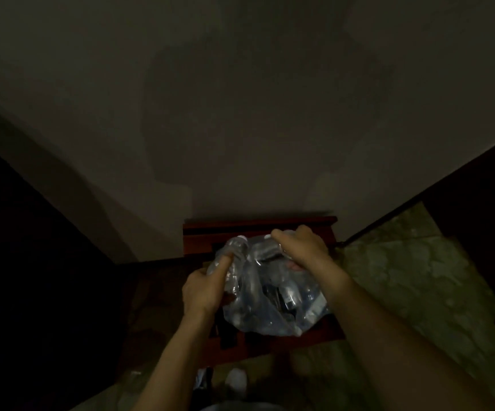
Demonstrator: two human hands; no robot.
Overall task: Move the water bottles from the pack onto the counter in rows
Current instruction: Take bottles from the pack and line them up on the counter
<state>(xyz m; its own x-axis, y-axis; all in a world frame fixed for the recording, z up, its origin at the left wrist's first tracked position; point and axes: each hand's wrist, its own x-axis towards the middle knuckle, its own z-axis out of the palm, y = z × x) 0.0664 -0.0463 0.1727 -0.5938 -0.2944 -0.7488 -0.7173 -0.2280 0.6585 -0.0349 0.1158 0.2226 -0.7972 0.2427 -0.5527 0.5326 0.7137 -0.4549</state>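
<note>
A clear plastic pack of water bottles (273, 304) lies on a dark red wooden chair (258, 226) in dim light. My left hand (203, 289) grips a clear water bottle (236, 249) at the pack's left side, its white cap pointing away from me. My right hand (301, 247) is curled over the pack's far top edge, gripping the plastic wrap and the bottle tops under it. Several bottles show faintly through the wrap.
A mottled green stone counter (412, 280) runs along the right side, close beside the chair. A plain wall (240, 99) rises behind. The left side of the room is dark. Pale feet show on the floor below the chair.
</note>
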